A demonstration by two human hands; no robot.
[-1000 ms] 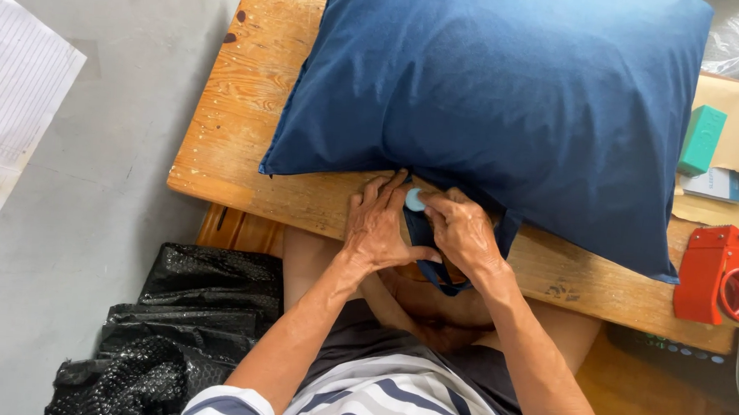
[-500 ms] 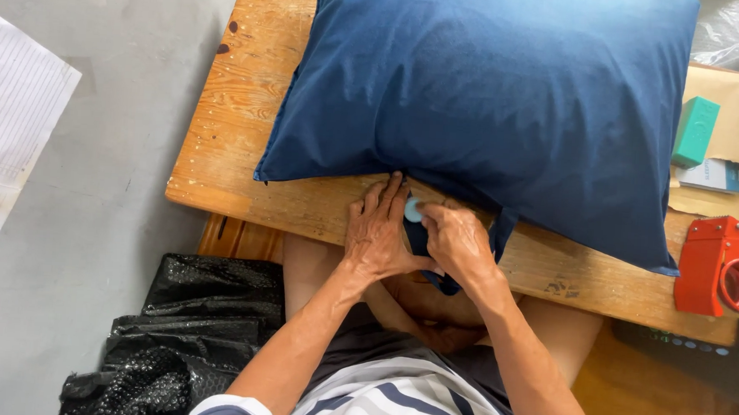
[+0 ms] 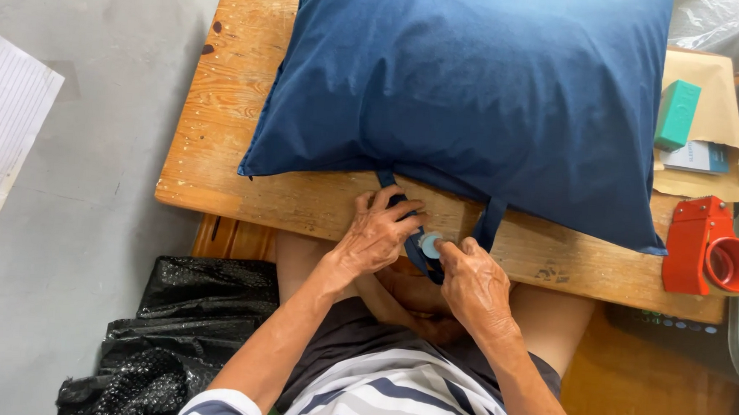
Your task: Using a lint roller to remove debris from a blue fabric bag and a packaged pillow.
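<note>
Black plastic bag (image 3: 165, 332) on floor at left. Left hand (image 3: 376, 234) pinching dark blue strap (image 3: 414, 240), right hand (image 3: 472, 282) gripping its pale round disc (image 3: 430, 245), at bench (image 3: 221, 121) edge beneath soft, probably light blue pillow (image 3: 479, 94). Red tape dispenser (image 3: 709, 245) far right.

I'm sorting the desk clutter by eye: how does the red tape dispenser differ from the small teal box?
The red tape dispenser sits at the table's near right edge, overhanging it; the small teal box lies farther back on a brown envelope. The dispenser is larger and irregular, with a round open core; the box is a plain closed block. Neither is touched by a hand.
</note>
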